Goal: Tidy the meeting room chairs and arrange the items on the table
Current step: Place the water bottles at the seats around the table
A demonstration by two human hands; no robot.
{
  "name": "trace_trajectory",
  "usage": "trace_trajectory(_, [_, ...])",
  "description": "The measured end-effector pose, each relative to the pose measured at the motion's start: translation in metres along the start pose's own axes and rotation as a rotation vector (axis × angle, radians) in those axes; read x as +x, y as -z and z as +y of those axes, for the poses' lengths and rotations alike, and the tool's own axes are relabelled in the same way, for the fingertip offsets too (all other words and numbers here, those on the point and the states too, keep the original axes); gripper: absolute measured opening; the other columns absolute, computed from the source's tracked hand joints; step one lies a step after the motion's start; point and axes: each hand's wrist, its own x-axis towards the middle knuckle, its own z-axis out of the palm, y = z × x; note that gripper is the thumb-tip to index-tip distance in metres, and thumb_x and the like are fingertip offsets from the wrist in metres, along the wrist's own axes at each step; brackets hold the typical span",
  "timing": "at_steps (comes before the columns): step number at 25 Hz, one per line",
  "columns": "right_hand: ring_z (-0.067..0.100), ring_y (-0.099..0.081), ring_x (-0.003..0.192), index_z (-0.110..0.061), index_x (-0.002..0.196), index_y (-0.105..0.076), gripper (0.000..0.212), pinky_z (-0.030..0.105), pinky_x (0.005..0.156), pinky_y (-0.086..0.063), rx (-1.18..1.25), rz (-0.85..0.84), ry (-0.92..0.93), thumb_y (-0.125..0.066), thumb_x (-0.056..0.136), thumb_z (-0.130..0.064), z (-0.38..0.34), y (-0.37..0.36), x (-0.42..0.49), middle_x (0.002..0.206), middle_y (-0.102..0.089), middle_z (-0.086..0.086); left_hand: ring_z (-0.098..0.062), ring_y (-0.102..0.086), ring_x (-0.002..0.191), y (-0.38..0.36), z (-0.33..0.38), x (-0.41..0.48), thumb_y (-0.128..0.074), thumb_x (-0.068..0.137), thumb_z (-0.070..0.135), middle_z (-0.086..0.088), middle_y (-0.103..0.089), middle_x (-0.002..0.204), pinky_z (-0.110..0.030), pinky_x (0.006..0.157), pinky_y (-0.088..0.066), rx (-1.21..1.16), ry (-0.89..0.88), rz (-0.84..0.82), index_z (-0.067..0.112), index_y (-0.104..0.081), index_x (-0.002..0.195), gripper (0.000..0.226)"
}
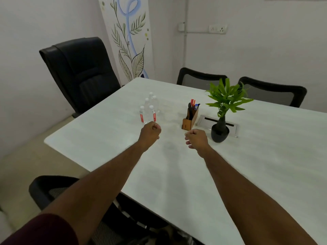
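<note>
head view, nearest first: a mesh chair (46, 188) sits tucked at the near edge of the table (247, 174), by its left corner, under the left arm. both arms reach out over the bare middle. the left hand (150, 132) and right hand (196, 138) are each clenched in a fist, grasping nothing, and are apart from each other. just beyond the left hand, toward the left edge, stands a tight cluster of small clear bottles (148, 110). they look light, smooth and easy to topple, so each is probably best taken round its body below the cap, one at a time, not swept. just beyond the right hand is the pen holder (190, 119), thin wood, light and likely top-heavy with its pens; a low grip on the side walls should suit. right of it is a metal hatch (203, 121) set in the table, with the plant (223, 110) in a dark narrow-necked vase at its front; whether the vase stands on the hatch i cannot tell. it is likely the heaviest, most breakable piece, so hold the bulb, not the stalk. open room lies along the near and right stretches. a leather chair (81, 71) stands slanted off the left edge near the far corner. two far chairs (272, 91) sit close to the far edge.
</note>
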Motion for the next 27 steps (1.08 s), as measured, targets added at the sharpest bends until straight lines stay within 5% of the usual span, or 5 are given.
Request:
trace_trajectory(4, [0.019,-0.059,0.066,-0.003,0.088,-0.065,0.009,0.03,0.061,-0.05,-0.067,-0.075,0.029,-0.058,0.088,-0.009,-0.012,-0.051,0.061,0.086,-0.064,0.013,-0.026,-0.065,0.082,0.013,-0.049,0.068,-0.056,0.088,0.012,-0.004,-0.066,0.087,-0.033,0.074,-0.05,0.09,0.002,0.09,0.01,-0.061,0.086,0.006])
trace_trajectory(11, [0.024,-0.06,0.101,-0.014,0.123,-0.054,0.04,0.033,0.08,-0.048,-0.358,-0.114,0.147,-0.065,0.085,-0.018,-0.038,-0.151,0.189,0.112,-0.061,0.011,-0.019,-0.063,0.082,0.03,-0.116,0.214,-0.062,0.087,0.014,-0.002,-0.065,0.092,-0.024,0.069,-0.042,0.178,-0.008,0.181,0.012,-0.055,0.104,0.018])
trace_trajectory(18, [0.033,-0.038,0.133,-0.023,0.145,-0.034,0.063,0.044,0.106,-0.038,-0.781,-0.271,0.403,-0.056,0.087,-0.017,-0.063,-0.211,0.284,0.152,-0.032,0.005,-0.024,-0.046,0.127,0.031,-0.134,0.323,-0.06,0.086,0.011,-0.006,-0.051,0.139,-0.043,0.103,-0.042,0.344,-0.127,0.1,0.015,-0.049,0.133,0.049])
trace_trajectory(22, [0.031,-0.049,0.119,-0.023,0.138,-0.043,0.055,0.042,0.095,-0.047,-0.89,-0.354,0.366,-0.055,0.085,-0.013,-0.06,-0.229,0.303,0.138,-0.042,0.006,-0.025,-0.05,0.122,0.026,-0.15,0.339,-0.053,0.085,-0.002,-0.009,-0.052,0.135,-0.033,0.1,-0.043,0.426,-0.146,-0.066,0.013,-0.05,0.132,0.049])
trace_trajectory(27, [0.025,-0.061,0.088,-0.013,0.106,-0.055,0.024,0.039,0.072,-0.053,-0.811,-0.167,0.403,-0.055,0.084,-0.003,-0.038,-0.211,0.284,0.113,-0.046,0.006,-0.02,-0.063,0.095,0.014,-0.153,0.315,-0.057,0.087,-0.004,-0.002,-0.061,0.116,-0.026,0.078,-0.048,0.426,-0.276,0.006,0.015,-0.06,0.11,0.03])
